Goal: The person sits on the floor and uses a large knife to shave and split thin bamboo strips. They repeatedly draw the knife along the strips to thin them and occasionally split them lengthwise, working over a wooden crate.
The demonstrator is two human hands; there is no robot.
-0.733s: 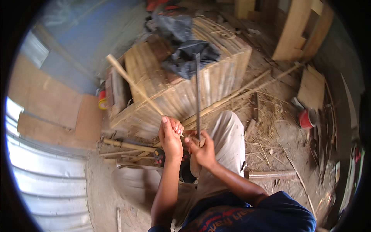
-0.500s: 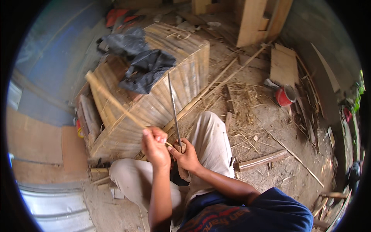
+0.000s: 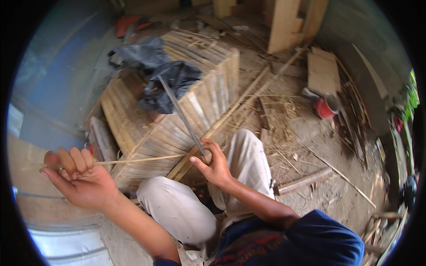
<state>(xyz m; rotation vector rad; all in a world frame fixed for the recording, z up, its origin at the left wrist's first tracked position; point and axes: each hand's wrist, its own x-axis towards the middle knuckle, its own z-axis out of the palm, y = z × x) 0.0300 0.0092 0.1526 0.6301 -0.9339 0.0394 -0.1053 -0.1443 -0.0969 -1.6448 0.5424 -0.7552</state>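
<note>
Far out to the left, my left hand (image 3: 86, 184) is closed around a thin bamboo strip (image 3: 142, 159). The strip stretches almost level from that fist toward my right hand (image 3: 216, 165), its right end meeting the base of the blade. My right hand grips the wooden handle of a long, narrow knife (image 3: 181, 113) above my knees. The blade leans up and to the left, its tip over a black plastic sheet (image 3: 171, 84). Most of the handle is hidden by my fingers.
In front of my knees stands a bamboo-slat box (image 3: 213, 91), the plastic sheet draped on it. Long bamboo poles (image 3: 253, 97) lie beside it. Shavings (image 3: 284, 117) litter the ground to the right, near a red can (image 3: 326, 107) and a wood block (image 3: 304, 181).
My left hand has swung far left, drawing the strip from a steep slant to nearly level. In my right hand the knife now tilts further left.
</note>
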